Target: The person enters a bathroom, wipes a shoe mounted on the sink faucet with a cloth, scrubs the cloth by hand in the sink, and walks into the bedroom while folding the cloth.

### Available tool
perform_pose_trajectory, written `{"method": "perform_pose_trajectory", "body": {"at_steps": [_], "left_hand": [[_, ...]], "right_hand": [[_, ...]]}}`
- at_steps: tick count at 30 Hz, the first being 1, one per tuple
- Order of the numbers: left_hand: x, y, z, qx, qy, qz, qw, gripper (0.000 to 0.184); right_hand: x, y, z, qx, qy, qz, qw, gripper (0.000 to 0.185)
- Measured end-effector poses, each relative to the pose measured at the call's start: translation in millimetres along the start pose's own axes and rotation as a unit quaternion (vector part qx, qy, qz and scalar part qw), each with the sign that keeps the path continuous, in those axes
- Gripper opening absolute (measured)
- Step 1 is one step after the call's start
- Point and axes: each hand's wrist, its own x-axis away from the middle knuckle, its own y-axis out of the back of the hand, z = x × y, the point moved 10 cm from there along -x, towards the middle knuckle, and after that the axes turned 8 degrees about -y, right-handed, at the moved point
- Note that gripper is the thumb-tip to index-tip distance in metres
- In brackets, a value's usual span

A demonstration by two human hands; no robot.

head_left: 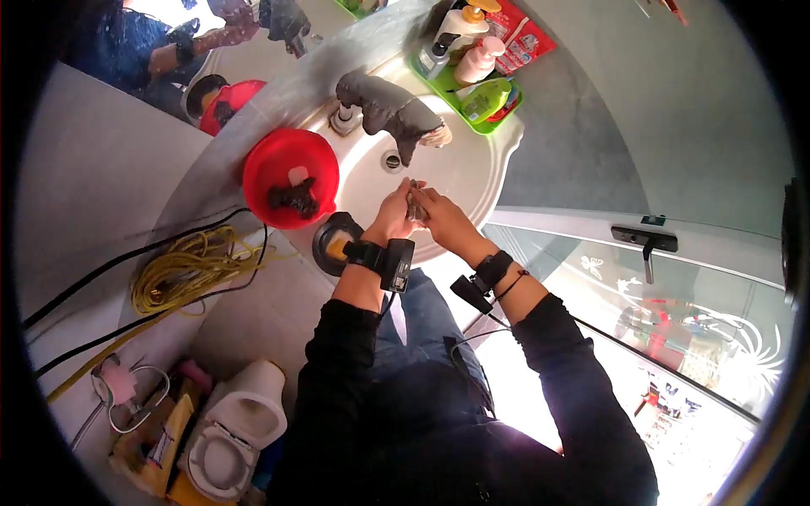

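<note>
Left hand (391, 214) and right hand (447, 223) meeting mid-frame, both gripping a small greyish item (414, 207) over the washbasin (474, 173); likely hand-working stage, next move calling for steady two-handed hold.

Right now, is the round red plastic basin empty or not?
Not empty: a dark crumpled bundle and a small pale piece lie inside the basin.

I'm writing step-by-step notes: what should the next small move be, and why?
Probably a gentle squeeze of the small grey bundle: the left hand and right hand both grip it over the white sink, so any drips should land inside.
</note>
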Motion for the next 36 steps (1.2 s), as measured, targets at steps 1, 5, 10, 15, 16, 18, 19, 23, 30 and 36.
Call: {"method": "perform_pose_trajectory", "body": {"at_steps": [1, 5, 10, 15, 16, 18, 19, 23, 30, 36], "left_hand": [[-1.4, 6.2, 3.1, -0.007, 0.006, -0.021, 1.000, 0.032], [-10.5, 18.2, 7.0, -0.030, -0.006, -0.024, 0.999, 0.030], [-21.0, 26.4, 4.6, -0.006, -0.034, -0.040, 0.999, 0.021], [-26.1, 29.0, 2.1, -0.076, -0.025, -0.047, 0.996, 0.018], [-23.2, 30.1, 0.9, -0.066, -0.028, -0.079, 0.994, 0.018], [-22.7, 31.3, 1.3, -0.076, -0.021, -0.089, 0.993, 0.019], [-23.6, 34.6, 2.9, -0.084, -0.013, -0.098, 0.992, 0.019], [-33.8, 52.9, 11.7, -0.106, 0.011, -0.096, 0.990, 0.021], [-19.3, 21.0, -11.3, 0.024, -0.101, 0.001, 0.995, 0.024], [-12.8, 16.6, -14.3, 0.092, -0.161, 0.032, 0.982, 0.025]], "right_hand": [[0.3, -2.6, -0.8, 0.015, -0.003, 0.002, 1.000, 0.048], [-2.0, -3.2, -3.4, 0.029, -0.005, -0.033, 0.999, 0.042], [-10.6, 0.9, -5.1, 0.033, -0.010, -0.048, 0.998, 0.032], [-19.8, 2.6, -17.1, -0.003, -0.035, -0.066, 0.997, 0.025], [-20.5, 4.1, -17.8, -0.008, -0.041, -0.066, 0.997, 0.022], [-20.8, 7.5, -17.6, -0.015, -0.046, -0.074, 0.996, 0.023], [-20.5, 9.6, -18.1, -0.022, -0.050, -0.081, 0.995, 0.026], [-21.1, 5.1, -24.8, -0.016, -0.067, -0.086, 0.994, 0.024], [-8.7, 7.1, -47.9, -0.204, -0.109, -0.098, 0.968, 0.054], [-4.6, -25.5, -60.4, -0.344, -0.115, -0.037, 0.931, 0.086]]}}
